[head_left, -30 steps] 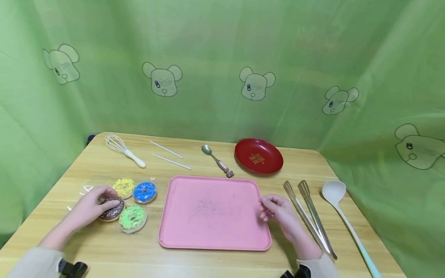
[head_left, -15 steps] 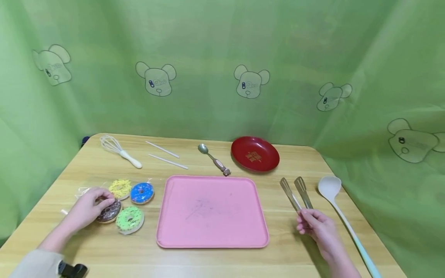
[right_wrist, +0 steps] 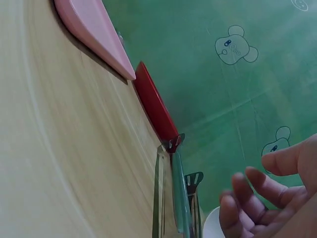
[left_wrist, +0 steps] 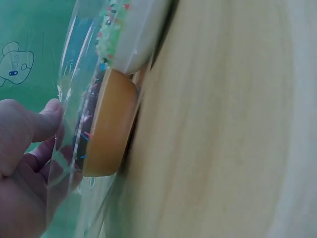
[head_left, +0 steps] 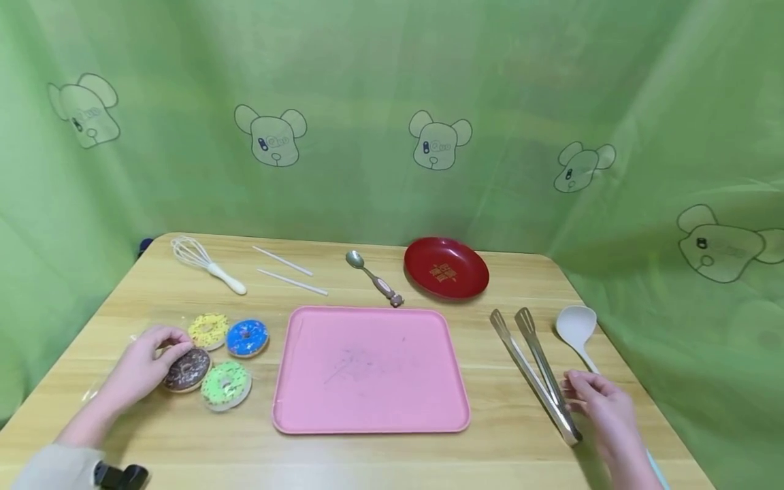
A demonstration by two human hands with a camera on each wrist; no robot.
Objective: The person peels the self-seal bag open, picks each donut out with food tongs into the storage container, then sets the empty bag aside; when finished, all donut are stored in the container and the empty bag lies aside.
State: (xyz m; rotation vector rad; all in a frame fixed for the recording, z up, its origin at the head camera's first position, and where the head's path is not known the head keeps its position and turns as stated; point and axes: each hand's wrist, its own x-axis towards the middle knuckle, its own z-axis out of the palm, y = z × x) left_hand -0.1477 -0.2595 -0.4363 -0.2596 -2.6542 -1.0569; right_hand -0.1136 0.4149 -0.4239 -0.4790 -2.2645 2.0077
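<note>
At the left, my left hand (head_left: 143, 364) is at the edge of a brown-iced toy donut (head_left: 186, 371) with sprinkles. The left wrist view shows its thumb and fingers pinching the clear plastic bag (left_wrist: 74, 44) around the donuts. Beside the brown one in the bag lie a yellow donut (head_left: 209, 331), a blue donut (head_left: 248, 338) and a green donut (head_left: 226, 386). My right hand (head_left: 606, 415) hovers over the ladle (head_left: 576, 327), overlapping its handle, just right of the metal tongs (head_left: 529, 371). Its fingers are loosely curled and hold nothing.
A pink tray (head_left: 370, 371) lies in the middle of the wooden table (head_left: 367, 466). Behind it are a red plate (head_left: 446, 269), a spoon (head_left: 375, 278), two white sticks (head_left: 292, 281) and a white whisk (head_left: 208, 265). A green curtain (head_left: 355, 184) encloses the table.
My right hand has moved right, from the tray's edge across the tongs to the ladle. My left hand has drawn back slightly left, uncovering more of the brown donut.
</note>
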